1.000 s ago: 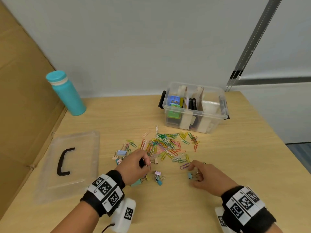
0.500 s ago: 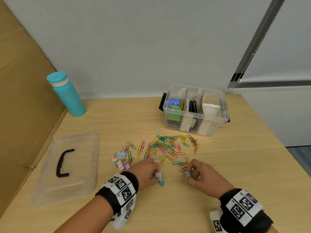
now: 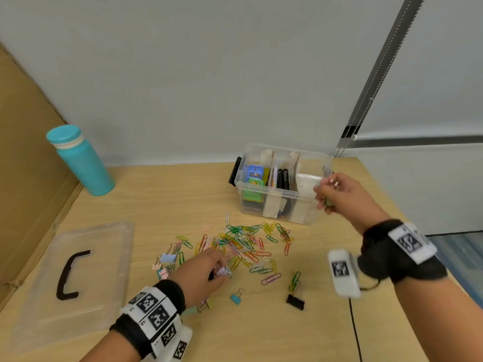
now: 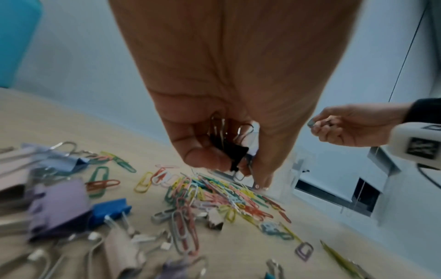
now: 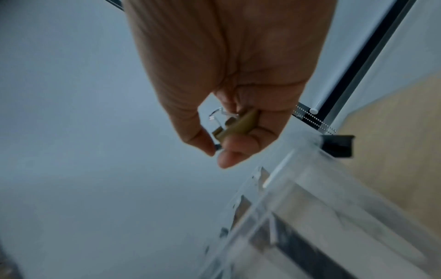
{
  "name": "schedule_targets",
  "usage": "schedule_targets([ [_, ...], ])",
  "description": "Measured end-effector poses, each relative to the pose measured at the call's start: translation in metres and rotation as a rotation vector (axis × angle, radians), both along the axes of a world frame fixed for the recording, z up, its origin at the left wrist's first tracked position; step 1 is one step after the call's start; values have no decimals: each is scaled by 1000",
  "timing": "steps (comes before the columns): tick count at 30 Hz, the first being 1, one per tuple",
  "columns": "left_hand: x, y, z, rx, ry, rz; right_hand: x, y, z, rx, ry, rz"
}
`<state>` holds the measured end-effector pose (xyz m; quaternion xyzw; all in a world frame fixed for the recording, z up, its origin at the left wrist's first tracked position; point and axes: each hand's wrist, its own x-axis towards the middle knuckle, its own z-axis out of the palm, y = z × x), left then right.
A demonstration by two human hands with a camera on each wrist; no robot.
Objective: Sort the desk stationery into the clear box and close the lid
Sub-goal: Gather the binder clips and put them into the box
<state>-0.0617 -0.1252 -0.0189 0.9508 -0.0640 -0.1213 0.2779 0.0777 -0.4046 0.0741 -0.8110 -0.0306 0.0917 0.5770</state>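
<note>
since half a second ago the right hand (image 3: 339,194) has left the desk (image 3: 326,330) and risen to the right end of the clear box (image 3: 277,205), fingers curled round an olive binder clip (image 5: 238,125) plus a small blue one at the fingertips. left hand (image 3: 201,275) stays low at the near edge of the pile, closed on a black binder clip (image 4: 229,151) in its palm and a pale pink clip (image 3: 223,271) at its tips.
nearest, loose on the desk: one black binder clip (image 3: 295,300), one blue binder clip (image 3: 236,297).
middle: one heap of coloured paper clips (image 3: 243,244), too many to count; a few pastel binder clips at its left.
left: one clear lid (image 3: 104,257), off the box, lying flat, one black handle.
far: one clear box, open, two card dividers, three compartments.
far left: one teal bottle (image 3: 81,160), upright.
</note>
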Motion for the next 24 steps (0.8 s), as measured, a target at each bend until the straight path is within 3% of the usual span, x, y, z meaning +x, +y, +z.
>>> schedule_targets([
  [4,5,-3,8,-2,-38,41,63,9,14,-23,62,-122],
  [9,7,-9,13,-74,-79,62,104,14,23,-551,5,35],
  [11,8,-10,14,-98,-96,73,113,14,16,-644,-41,39],
  [12,9,-11,16,-108,-104,77,114,14,13,-554,-42,7],
  [14,14,-15,23,-122,-125,69,105,11,3,-386,-76,-81],
  [20,76,-58,80,-66,-265,-26,34,1,-49,-819,-403,-74],
  [24,150,-104,99,3,-378,-55,26,5,-79,-744,-414,-160],
])
